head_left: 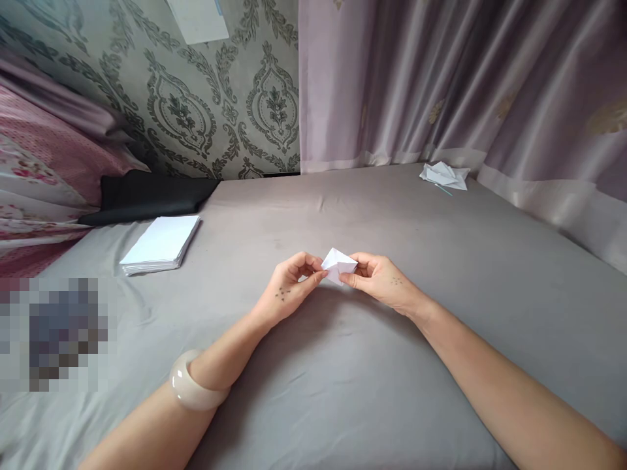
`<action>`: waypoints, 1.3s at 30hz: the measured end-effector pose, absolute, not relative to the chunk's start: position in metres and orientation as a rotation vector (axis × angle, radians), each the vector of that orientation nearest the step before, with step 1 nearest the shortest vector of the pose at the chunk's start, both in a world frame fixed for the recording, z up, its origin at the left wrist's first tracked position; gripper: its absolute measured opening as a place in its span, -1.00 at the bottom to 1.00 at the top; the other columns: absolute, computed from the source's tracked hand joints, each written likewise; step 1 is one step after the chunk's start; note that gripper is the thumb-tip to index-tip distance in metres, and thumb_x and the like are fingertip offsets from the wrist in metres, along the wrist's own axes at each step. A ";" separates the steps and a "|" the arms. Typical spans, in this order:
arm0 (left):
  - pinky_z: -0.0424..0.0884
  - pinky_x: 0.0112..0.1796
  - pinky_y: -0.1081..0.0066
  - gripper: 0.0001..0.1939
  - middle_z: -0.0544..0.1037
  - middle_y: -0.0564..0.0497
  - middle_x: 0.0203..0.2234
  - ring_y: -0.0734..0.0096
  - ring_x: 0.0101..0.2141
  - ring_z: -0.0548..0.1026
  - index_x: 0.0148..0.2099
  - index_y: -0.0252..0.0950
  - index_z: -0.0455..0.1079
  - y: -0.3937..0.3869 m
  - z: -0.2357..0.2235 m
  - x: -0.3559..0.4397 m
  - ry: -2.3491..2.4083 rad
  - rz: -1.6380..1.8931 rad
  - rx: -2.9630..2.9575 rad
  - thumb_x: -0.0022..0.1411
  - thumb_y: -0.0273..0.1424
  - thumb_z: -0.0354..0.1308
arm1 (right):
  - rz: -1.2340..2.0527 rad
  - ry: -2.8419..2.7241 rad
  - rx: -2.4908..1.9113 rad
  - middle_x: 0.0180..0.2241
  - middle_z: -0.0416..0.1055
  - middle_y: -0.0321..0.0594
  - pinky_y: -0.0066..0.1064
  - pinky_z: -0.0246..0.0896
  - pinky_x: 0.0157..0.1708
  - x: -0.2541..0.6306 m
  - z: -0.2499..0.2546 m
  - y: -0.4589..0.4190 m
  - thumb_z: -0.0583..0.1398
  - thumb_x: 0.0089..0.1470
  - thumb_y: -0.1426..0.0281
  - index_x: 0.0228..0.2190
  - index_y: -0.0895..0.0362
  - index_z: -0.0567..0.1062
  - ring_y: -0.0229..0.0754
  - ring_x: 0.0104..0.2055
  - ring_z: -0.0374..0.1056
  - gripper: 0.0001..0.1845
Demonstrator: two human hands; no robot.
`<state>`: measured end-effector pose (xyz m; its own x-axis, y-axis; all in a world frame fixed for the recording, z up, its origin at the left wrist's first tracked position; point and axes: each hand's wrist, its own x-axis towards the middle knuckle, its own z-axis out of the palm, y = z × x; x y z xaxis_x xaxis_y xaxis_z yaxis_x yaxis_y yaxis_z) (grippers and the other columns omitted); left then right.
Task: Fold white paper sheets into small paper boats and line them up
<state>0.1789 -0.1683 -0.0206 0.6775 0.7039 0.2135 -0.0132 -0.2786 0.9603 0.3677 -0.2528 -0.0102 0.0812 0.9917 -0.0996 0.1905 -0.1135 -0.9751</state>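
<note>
A small piece of folded white paper (335,261) is held between my two hands, a little above the grey sheet. My left hand (292,287) pinches its left corner between thumb and fingers. On the opposite side, my right hand (379,277) grips the right edge, thumb in front and fingers behind. The paper shows several creases and a pointed top. My fingers cover its side corners. A pale bangle (193,388) sits on my left forearm.
A stack of white paper (161,245) lies to the left, in front of a black cloth-like item (151,196). Folded white papers (443,175) and a thin bluish stick (443,190) rest at the far right. Curtains (392,85) hang behind the grey sheet (304,215). A blurred patch hides something at left.
</note>
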 end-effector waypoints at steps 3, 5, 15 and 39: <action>0.31 -0.28 0.46 -0.85 0.47 0.03 -0.39 0.49 -0.35 0.41 -0.30 -0.30 0.34 -0.167 -0.021 0.180 0.542 0.791 1.618 0.18 -0.36 0.23 | 1.110 -1.240 -1.449 -0.27 0.51 -0.26 -0.38 0.22 -0.28 0.364 -0.004 -0.256 0.28 -0.01 0.18 -0.15 0.06 0.52 -0.23 -0.30 0.36 -0.63; 0.32 -0.28 0.46 -0.82 0.48 0.05 -0.41 0.50 -0.37 0.42 -0.29 -0.30 0.35 -0.167 -0.018 0.181 0.549 0.799 1.543 0.13 -0.37 0.29 | 1.076 -1.210 -1.439 -0.30 0.51 -0.27 -0.38 0.21 -0.29 0.363 -0.001 -0.257 0.26 0.01 0.16 -0.21 0.07 0.55 -0.25 -0.33 0.34 -0.67; 0.31 -0.35 0.52 -0.77 0.49 0.05 -0.42 0.58 -0.43 0.39 -0.30 -0.34 0.49 -0.177 -0.013 0.191 0.705 0.812 1.047 0.05 -0.29 0.35 | 1.094 -0.807 -1.345 -0.61 0.25 -0.38 -0.45 -0.01 -0.54 0.337 -0.008 -0.255 0.32 -0.13 0.06 -0.39 0.15 0.58 -0.37 -0.56 0.04 -0.59; 0.34 -0.25 0.42 -0.73 0.56 -0.01 -0.41 0.40 -0.35 0.47 -0.34 -0.33 0.49 -0.190 -0.005 0.194 0.696 0.714 1.248 0.01 -0.23 0.36 | 1.016 -0.713 -1.268 -0.36 0.50 -0.27 -0.37 0.24 -0.28 0.333 -0.006 -0.257 0.36 -0.13 0.13 -0.36 0.08 0.51 -0.23 -0.29 0.37 -0.66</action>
